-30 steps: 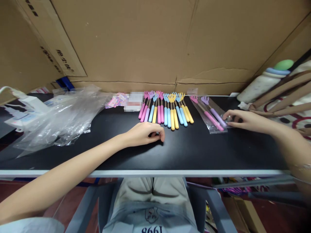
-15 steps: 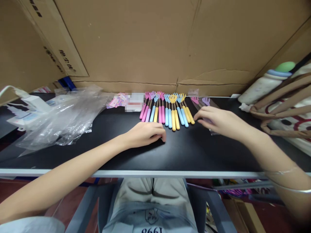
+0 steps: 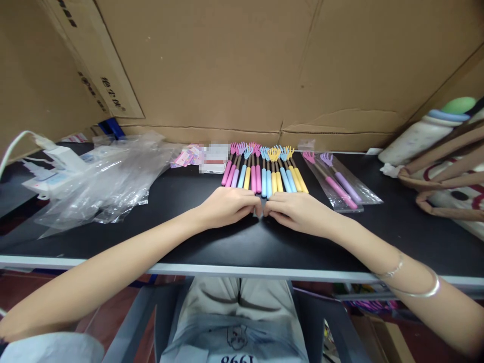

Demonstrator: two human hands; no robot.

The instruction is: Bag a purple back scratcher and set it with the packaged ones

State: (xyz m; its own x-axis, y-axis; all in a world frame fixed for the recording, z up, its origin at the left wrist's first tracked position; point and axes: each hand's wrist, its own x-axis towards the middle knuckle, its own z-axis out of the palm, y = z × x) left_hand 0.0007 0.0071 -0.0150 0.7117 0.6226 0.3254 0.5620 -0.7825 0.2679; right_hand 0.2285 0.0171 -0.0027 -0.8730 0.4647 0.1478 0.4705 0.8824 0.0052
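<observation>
While both forearms rest on the black counter, the head view shows the left hand and the right hand brought together at the centre, knuckles up, fingertips meeting just below a row of back scratchers. Both sets of fingers are curled inward and touch near the handle ends at 6 o'clock of the row; whether they pinch something small between them I cannot tell, since the fingertips hide that spot. The scratchers lie side by side, claw heads toward 12 o'clock against the cardboard wall, handles toward the person (pink, lilac, blue and yellow, packed tight), which keeps each handle within reach of either hand. At 3 o'clock of the row a clear bag holding two scratchers lies apart. At 9 o'clock a heap of empty plastic bags spreads across the counter, with small printed cards between heap and row. A bottle leans at far right beside a tote bag.
</observation>
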